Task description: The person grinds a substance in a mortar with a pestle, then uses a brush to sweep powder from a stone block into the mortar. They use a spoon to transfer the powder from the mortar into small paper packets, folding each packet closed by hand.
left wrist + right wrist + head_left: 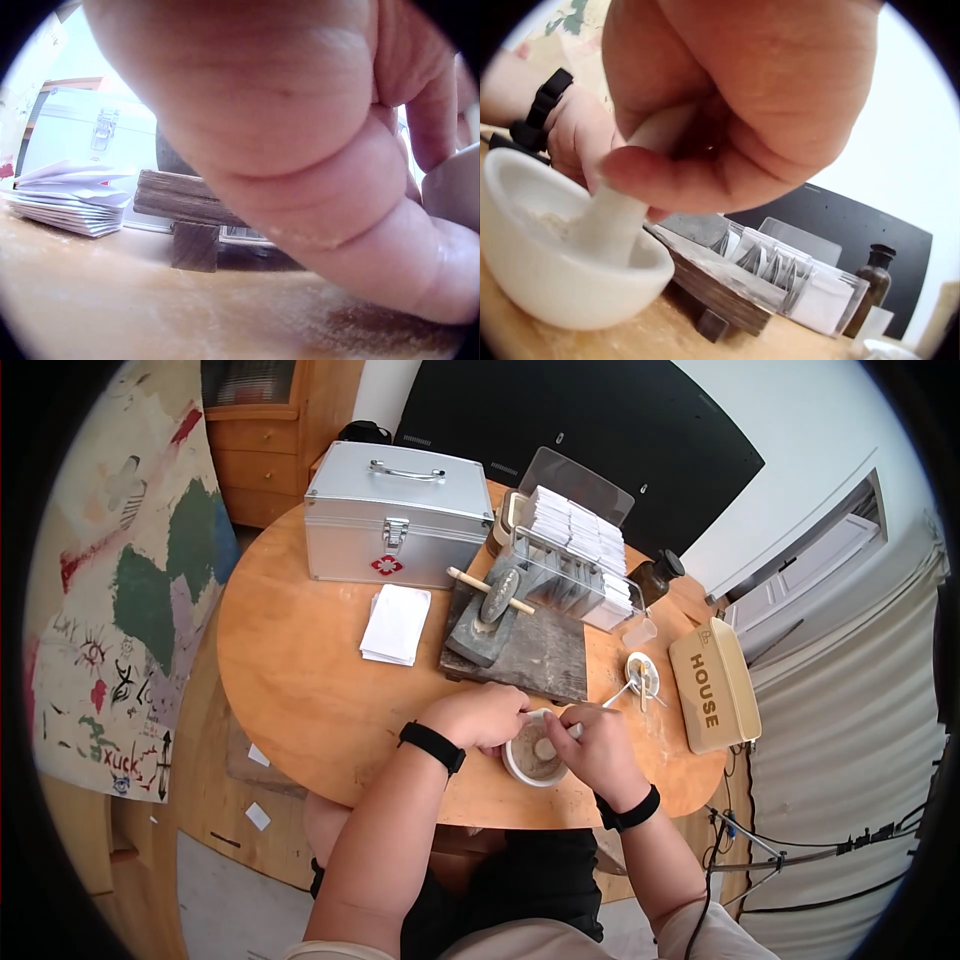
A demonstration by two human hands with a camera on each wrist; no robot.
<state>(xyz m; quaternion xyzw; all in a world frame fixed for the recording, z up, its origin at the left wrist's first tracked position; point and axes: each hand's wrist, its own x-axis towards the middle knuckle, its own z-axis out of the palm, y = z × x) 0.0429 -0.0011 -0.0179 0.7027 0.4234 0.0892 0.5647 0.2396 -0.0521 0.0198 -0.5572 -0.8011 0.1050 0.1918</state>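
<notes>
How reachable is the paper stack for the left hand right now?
Likely yes: nothing visible stands between the left hand and the paper stack, though it would have to leave the mortar.

Bright daylight (edges dark, warped)

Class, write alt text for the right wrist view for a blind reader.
The right hand grips a white pestle in a white mortar of pale powder, the left hand beyond it. Behind are a wooden board, a clear box of paper packets and a brown bottle.
</notes>
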